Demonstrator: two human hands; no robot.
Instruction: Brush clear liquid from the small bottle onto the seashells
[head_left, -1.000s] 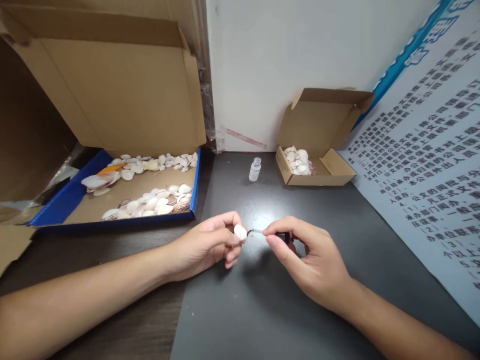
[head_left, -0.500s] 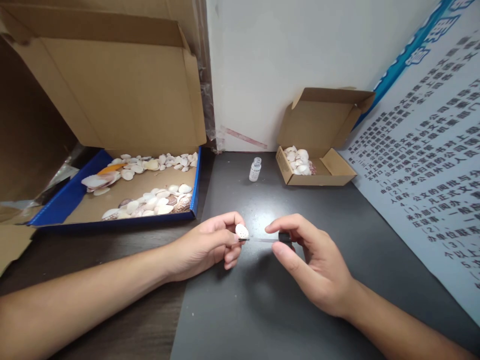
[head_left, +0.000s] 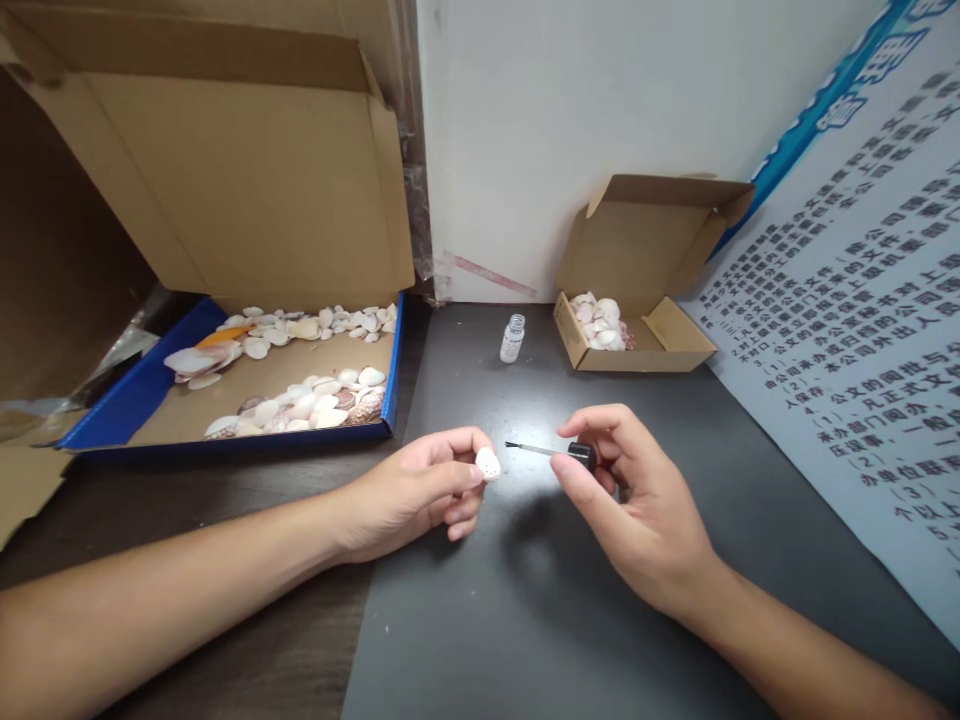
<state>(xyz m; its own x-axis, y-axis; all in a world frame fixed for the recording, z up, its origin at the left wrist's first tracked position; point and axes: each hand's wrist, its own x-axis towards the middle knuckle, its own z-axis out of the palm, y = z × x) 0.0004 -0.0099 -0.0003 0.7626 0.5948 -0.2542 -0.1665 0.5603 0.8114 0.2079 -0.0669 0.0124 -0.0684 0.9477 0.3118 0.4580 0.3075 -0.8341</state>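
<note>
Between the thumb and fingers of my left hand (head_left: 424, 490) is a small white seashell (head_left: 488, 464) with dark specks. My right hand (head_left: 637, 500) grips the black cap of a small applicator brush (head_left: 580, 457). Its thin stem points left, and the dark bristle tip is close to the shell but apart from it. Behind both hands, a small clear glass bottle (head_left: 512, 340) with a pale label stands upright without a cap on the dark grey mat (head_left: 450, 620).
At the left, an open blue-sided cardboard box (head_left: 300, 438) holds many shells in groups. A smaller open cardboard box (head_left: 652, 358) with white shells stands at the back right. A white panel (head_left: 487, 150) rises behind, and a printed sheet (head_left: 847, 350) leans at the right.
My right hand has drawn the brush up and away from the shell, so its bristles now show clear of it. The shell has turned slightly in my left hand.
</note>
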